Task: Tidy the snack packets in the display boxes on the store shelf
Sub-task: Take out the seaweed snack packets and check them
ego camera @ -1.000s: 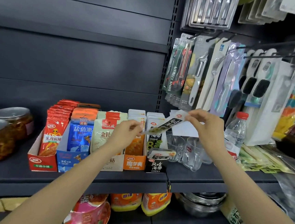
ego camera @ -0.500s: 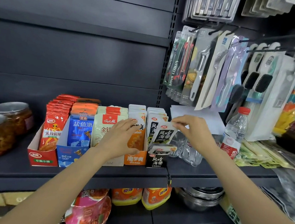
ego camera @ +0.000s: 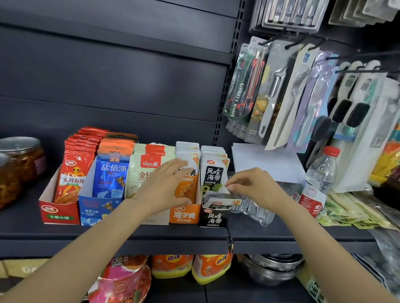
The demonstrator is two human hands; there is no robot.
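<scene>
left hand (ego camera: 164,187) on packets (ego camera: 186,174), dark shelf (ego camera: 18,227)

Glossy plastic foil is being shown by the snack packets (ego camera: 212,174). The display boxes (ego camera: 59,209) are looking like printed cardboard. A matt painted metal shelf (ego camera: 42,231) and a clear plastic bottle (ego camera: 318,181) are being seen.

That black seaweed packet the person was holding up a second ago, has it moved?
Yes. It has gone down into the black box on the shelf, standing upright at the front of the row; the right hand is beside it.
</scene>
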